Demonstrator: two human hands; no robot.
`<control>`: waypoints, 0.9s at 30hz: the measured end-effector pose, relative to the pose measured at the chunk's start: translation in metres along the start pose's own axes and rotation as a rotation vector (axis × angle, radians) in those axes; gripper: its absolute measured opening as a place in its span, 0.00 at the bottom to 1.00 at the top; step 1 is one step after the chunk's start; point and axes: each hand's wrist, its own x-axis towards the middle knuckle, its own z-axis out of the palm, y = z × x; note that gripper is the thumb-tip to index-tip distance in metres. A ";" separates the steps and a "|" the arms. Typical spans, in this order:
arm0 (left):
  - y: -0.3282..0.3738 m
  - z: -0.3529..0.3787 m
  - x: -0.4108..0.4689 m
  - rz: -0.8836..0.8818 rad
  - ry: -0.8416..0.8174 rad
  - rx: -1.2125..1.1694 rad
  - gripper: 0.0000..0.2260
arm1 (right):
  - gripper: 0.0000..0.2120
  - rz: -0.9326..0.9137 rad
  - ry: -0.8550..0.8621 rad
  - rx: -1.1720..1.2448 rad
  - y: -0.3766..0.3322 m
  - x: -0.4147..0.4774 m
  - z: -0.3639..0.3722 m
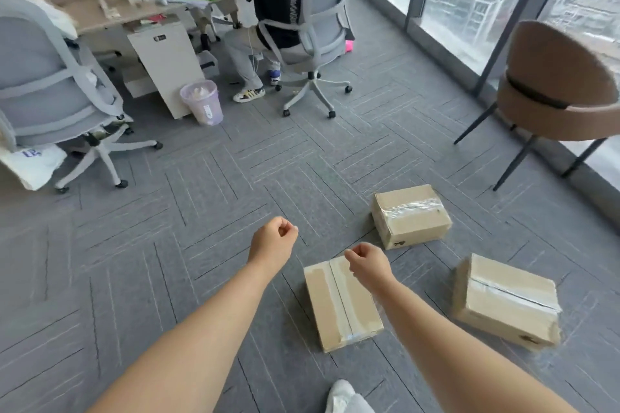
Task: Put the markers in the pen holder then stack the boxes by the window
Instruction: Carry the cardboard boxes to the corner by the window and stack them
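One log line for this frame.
phase: stacking not begun | boxes: three, apart on carpet | left hand: curled, empty | right hand: curled, empty

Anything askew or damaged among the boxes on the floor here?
Yes. Three boxes lie scattered at different angles, none stacked: the far box, the near box and the right box. The right box's lower corner looks crushed and torn.
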 end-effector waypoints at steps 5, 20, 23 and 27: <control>0.038 0.029 0.063 0.082 -0.121 0.067 0.07 | 0.09 0.057 0.084 0.025 -0.011 0.051 -0.025; 0.066 0.136 0.205 0.411 -0.729 0.407 0.09 | 0.08 0.481 0.539 0.372 0.026 0.119 -0.017; 0.056 0.149 0.221 0.430 -0.871 0.445 0.08 | 0.09 0.583 0.660 0.508 0.037 0.119 0.007; 0.034 0.161 0.228 0.528 -0.954 0.498 0.06 | 0.09 0.673 0.733 0.601 0.048 0.113 0.044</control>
